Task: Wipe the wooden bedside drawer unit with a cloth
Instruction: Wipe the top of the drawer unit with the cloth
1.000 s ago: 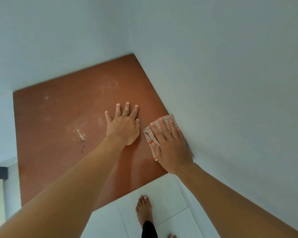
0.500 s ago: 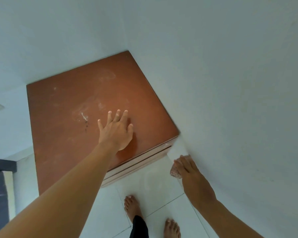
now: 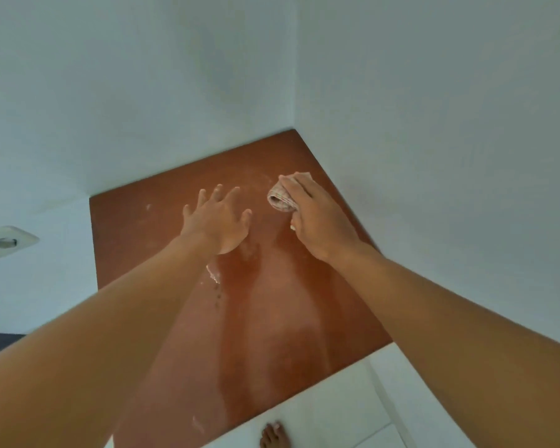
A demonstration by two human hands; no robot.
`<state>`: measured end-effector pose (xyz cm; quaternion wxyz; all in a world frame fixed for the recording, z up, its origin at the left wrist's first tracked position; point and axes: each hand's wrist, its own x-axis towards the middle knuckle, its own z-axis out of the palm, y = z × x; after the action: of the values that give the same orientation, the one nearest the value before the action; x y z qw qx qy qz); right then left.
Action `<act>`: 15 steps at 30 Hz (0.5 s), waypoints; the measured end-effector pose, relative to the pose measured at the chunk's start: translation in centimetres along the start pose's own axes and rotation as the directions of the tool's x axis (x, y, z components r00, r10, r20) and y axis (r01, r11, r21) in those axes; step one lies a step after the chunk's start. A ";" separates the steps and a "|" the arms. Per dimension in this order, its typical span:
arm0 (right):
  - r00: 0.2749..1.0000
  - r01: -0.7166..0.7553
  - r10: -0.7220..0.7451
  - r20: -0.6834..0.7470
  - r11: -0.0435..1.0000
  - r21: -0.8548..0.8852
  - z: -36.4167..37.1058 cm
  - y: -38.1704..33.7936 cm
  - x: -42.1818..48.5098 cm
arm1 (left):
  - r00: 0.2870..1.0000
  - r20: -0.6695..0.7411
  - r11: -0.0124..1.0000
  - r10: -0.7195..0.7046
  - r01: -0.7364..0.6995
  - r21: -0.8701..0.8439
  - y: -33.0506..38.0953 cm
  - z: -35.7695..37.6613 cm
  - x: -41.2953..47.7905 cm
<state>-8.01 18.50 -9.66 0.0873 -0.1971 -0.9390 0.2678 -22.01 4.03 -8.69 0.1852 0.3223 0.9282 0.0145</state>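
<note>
The reddish-brown wooden top of the bedside drawer unit (image 3: 272, 318) fills the middle of the view, set into a corner of two pale walls. White dusty smears and a few dark specks mark it near the centre. My right hand (image 3: 317, 218) presses a bunched checked cloth (image 3: 280, 198) onto the top towards the far right corner. My left hand (image 3: 219, 221) rests flat on the wood beside it, fingers spread, holding nothing.
Pale walls close in behind and to the right of the unit. A white wall socket (image 3: 7, 242) sits at the left. White floor tiles and my bare foot (image 3: 274, 436) show below the unit's front edge.
My right hand came up from beside the unit's front corner and now holds the cloth on the top near the far right. My left hand shifted further back on the wood.
</note>
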 end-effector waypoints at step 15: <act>0.990 0.111 -0.081 0.113 0.951 -0.287 8.2 0.6 17.6 | 0.999 0.038 0.990 -0.019 0.014 0.139 -5.9 2.3 11.3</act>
<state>-26.01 22.50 -15.90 0.0230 -0.1481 -0.9800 0.1308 -32.84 5.96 -15.46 0.1806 0.3270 0.9258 -0.0579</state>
